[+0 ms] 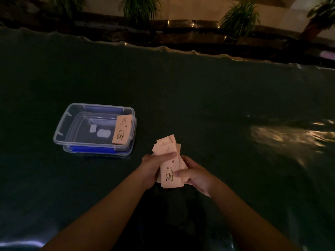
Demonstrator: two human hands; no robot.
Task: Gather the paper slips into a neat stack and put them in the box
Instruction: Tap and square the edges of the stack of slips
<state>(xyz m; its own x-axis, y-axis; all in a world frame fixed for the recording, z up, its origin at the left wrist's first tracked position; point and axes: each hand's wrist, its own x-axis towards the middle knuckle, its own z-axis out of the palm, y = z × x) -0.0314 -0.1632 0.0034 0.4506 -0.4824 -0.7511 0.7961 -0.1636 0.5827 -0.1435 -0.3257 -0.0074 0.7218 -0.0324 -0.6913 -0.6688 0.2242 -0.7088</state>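
Note:
A bunch of pale pink paper slips (167, 151) printed with a coffee-cup drawing is held upright and unevenly fanned just above the dark table. My left hand (154, 166) grips the bunch from the left, thumb across its front. My right hand (194, 175) holds it from the right, thumb on the lower front. To the left stands a clear plastic box (72, 124) with blue clips. A small stack of the same slips (122, 130) leans against the box's right inner wall.
The table is covered with a dark, glossy cloth (217, 105) with a wavy far edge. Beyond it run a dark ledge and several potted plants (239, 17). A light glare lies on the cloth at right.

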